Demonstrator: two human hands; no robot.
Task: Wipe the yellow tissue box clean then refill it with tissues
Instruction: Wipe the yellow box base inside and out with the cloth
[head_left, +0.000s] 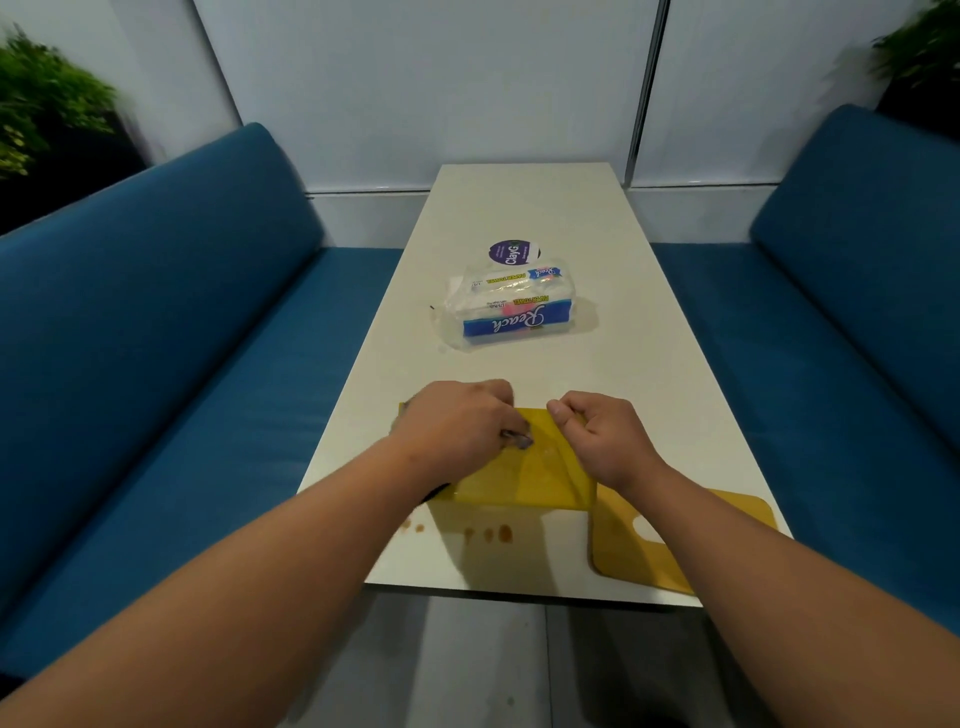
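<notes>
Blue padded benches (171, 332) flank a long white desk (639, 374) that runs away toward pale wall panels, with green plants in both upper corners.

From the head view, the yellow tissue box (524, 467) sits near the front edge of the desk, open, with its flat yellow lid (623, 551) lying just beside it to the right (partly under the right forearm). The left hand (457, 431) rests on the box, its grip curled around something small and greyish (517, 436), which may be a cloth, though it is too blurred to name. The right hand (602, 441) holds the far right edge of the box, fingers curled on the rim.

Brownish spots (488, 534) mark the desk in front of the box. Farther back lies a pack of paper towels (511, 306), apparently not yet emptied, and beyond it a round purple sticker (511, 253).

My judgement: wiping is under way or just starting; the refill and closing the lid are still to do.
</notes>
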